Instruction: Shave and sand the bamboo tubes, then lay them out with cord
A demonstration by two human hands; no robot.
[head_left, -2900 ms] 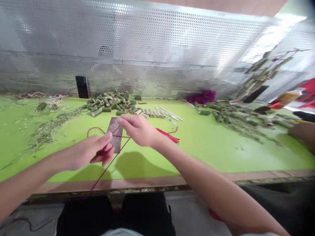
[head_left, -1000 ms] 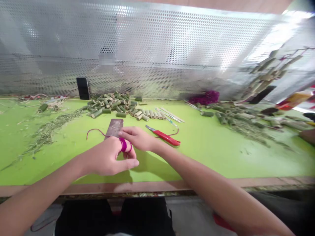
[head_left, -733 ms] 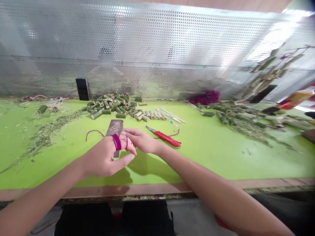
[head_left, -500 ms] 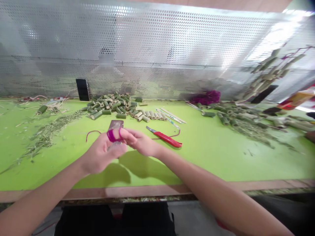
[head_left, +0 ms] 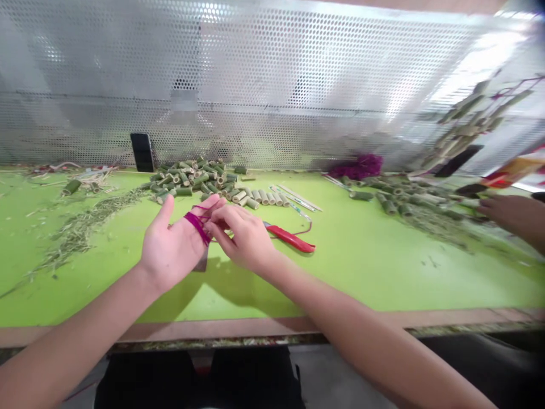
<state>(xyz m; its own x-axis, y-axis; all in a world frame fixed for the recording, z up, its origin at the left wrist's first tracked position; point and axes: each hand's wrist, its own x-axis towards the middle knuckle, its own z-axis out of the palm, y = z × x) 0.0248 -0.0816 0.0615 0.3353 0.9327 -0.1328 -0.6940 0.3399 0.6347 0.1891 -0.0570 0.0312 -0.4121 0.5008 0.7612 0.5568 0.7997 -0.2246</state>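
My left hand (head_left: 172, 250) is turned palm up, its thumb out and its fingers stretched. Several turns of thin purple cord (head_left: 197, 227) lie wound around those fingers. With thumb and fingers pinched together, my right hand (head_left: 244, 236) holds the cord beside the wound turns. Under my hands a dark flat block (head_left: 201, 264) shows in part on the green table. Just right of my right hand lies a knife with a red handle (head_left: 292, 238), its blade mostly hidden. A strand of purple cord runs past it to a small clear tube with green marks (head_left: 300, 213).
Cut green bamboo pieces (head_left: 196, 179) are heaped at the back, beside a black phone (head_left: 142, 152). Shavings (head_left: 85, 230) lie left. At the right are more bamboo pieces (head_left: 398, 199), a purple cord bundle (head_left: 357, 167) and another person's hand (head_left: 513, 216). A perforated metal panel (head_left: 272, 74) stands behind.
My left hand has opened out, palm up, with the cord still around its fingers. My right hand has moved slightly right and now pinches the cord. Another person's hand has come in at the right.
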